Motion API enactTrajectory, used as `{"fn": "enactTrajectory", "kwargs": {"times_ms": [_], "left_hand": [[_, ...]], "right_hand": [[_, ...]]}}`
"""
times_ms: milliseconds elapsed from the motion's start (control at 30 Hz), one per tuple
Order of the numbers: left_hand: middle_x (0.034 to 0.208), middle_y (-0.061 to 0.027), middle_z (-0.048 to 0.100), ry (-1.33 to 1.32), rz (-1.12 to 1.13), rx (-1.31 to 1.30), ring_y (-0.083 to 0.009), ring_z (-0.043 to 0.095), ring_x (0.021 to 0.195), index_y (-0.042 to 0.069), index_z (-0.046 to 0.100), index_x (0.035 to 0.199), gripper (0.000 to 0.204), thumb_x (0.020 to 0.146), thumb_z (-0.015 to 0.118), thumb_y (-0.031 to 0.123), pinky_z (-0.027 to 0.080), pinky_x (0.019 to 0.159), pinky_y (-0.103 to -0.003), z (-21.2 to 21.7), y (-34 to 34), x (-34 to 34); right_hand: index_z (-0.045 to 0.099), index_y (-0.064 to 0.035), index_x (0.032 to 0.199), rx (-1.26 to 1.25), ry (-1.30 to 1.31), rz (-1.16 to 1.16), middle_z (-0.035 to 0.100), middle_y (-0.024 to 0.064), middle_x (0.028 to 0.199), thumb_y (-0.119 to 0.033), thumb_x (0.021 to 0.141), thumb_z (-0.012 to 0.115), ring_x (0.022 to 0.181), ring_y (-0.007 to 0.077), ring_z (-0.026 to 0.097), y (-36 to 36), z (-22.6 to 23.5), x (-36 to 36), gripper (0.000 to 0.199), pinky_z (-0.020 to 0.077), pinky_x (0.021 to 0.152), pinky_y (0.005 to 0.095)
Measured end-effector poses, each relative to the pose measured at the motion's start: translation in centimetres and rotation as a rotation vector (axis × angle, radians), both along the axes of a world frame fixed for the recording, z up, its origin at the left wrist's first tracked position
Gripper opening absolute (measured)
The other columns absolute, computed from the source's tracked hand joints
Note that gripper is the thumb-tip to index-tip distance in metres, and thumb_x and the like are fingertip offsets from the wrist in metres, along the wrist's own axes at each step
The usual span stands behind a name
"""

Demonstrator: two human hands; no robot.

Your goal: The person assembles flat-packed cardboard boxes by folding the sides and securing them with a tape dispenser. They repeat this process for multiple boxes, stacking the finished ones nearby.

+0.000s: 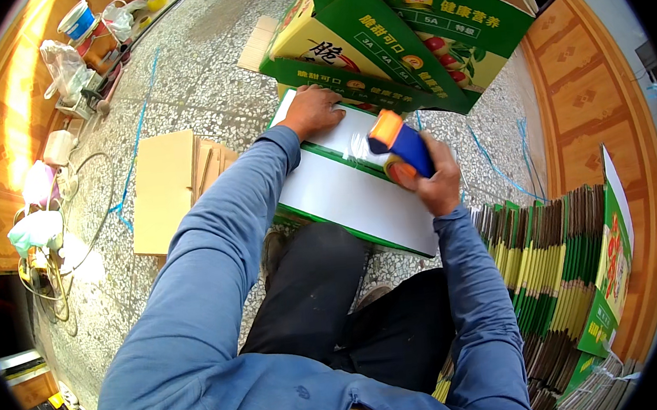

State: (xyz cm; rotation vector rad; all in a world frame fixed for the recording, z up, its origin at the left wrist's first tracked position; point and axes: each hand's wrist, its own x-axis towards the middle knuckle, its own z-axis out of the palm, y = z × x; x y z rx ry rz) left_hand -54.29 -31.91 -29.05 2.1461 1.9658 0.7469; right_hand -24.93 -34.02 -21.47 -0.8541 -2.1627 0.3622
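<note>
In front of my knees lies a carton [353, 195] with white flaps and green edges, its top side facing me. My left hand [311, 111] rests palm down near the carton's far left end, fingers bent slightly over the white flap. My right hand [439, 178] grips a blue and orange tape dispenser [411, 148] above the right part of the carton, close to the seam between the flaps. A shiny strip of clear tape [355, 146] shows on the flap between the two hands. The dispenser is a little blurred.
Printed green and yellow cartons [408, 42] stand just beyond. Flat brown cardboard sheets [163, 192] lie to the left on the speckled floor [199, 60]. A tall row of folded cartons [553, 271] fills the right side. Blue straps [137, 136] and a cable [106, 248] trail on the floor.
</note>
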Motion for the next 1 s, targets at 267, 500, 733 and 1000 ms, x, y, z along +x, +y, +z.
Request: {"fn": "enactTrajectory", "kwargs": {"times_ms": [267,500,733,1000], "left_hand": [[0.100,-0.0113,0.069,-0.105,0.001,0.057,-0.0287,0.060,0.096,0.009,0.073,0.096,0.030,0.078,0.061,0.029,0.044,0.088,-0.039,-0.4,-0.1,-0.3],[0.083,-0.0131,0.069,-1.039,0.256,-0.311,-0.0206,0.063,0.070,-0.001,0.070,0.083,0.043,0.093,0.053,0.037,0.049,0.063,-0.032,3.9,-3.8,3.7],[0.092,-0.0142,0.065,-1.612,0.006,-0.665,-0.0251,0.061,0.084,0.001,0.065,0.100,0.066,0.095,0.036,0.061,0.047,0.077,-0.040,8.3,-8.6,9.8],[0.082,-0.0106,0.067,-1.801,0.109,-0.501,-0.0216,0.064,0.070,0.001,0.066,0.097,0.037,0.096,0.055,0.036,0.051,0.066,-0.036,6.2,-8.3,10.6]], "right_hand": [[0.057,-0.0022,0.116,-0.056,-0.008,0.003,0.057,0.0148,0.087,-0.024,0.068,0.086,0.073,0.0289,0.060,-1.9,-0.5,0.4,0.060,0.0491,0.064,0.0371],[0.054,-0.0025,0.122,-0.101,-0.009,0.023,0.057,0.0155,0.093,-0.001,0.064,0.064,0.082,0.0309,0.059,-2.1,-0.6,1.3,0.060,0.0485,0.076,0.0359],[0.053,-0.0045,0.124,-0.060,-0.013,0.054,0.055,0.0154,0.090,0.008,0.063,0.064,0.078,0.0326,0.058,-1.7,-0.9,1.4,0.063,0.0485,0.068,0.0380],[0.051,-0.0036,0.131,-0.110,-0.046,0.056,0.059,0.0172,0.108,0.013,0.064,0.050,0.099,0.0331,0.060,-1.4,-1.1,1.8,0.069,0.0473,0.090,0.0370]]}}
